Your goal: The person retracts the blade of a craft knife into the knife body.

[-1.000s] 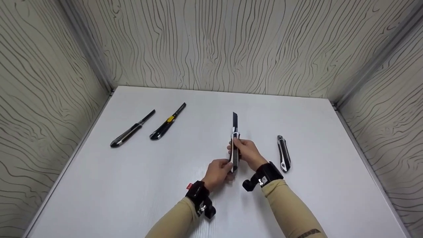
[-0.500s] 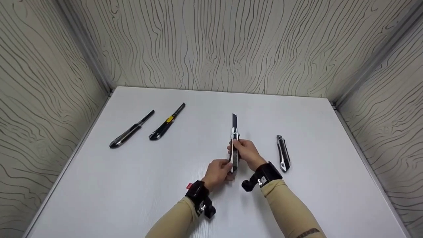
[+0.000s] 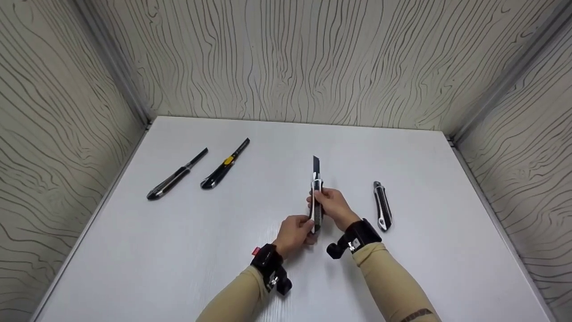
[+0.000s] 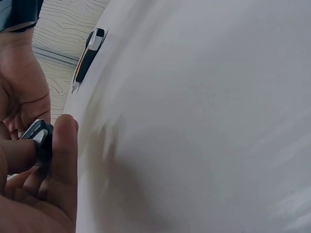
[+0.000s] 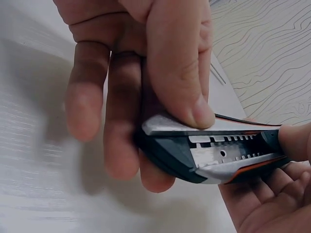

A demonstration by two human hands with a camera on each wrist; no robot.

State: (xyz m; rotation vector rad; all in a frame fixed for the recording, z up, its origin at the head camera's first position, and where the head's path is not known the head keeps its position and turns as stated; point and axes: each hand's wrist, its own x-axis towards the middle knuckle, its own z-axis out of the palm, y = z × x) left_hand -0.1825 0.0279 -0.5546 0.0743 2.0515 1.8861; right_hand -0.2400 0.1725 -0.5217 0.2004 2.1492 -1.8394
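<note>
Your left hand point(image 3: 292, 233) and right hand point(image 3: 336, 206) both pinch the knife point(image 3: 317, 213); only the right wrist view shows its toothed metal slot point(image 5: 206, 155) and orange trim point(image 5: 257, 166)

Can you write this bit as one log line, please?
left hand: pinches near end of utility knife | right hand: grips its middle | blade: out, pointing away | other knives: three, on table
</note>
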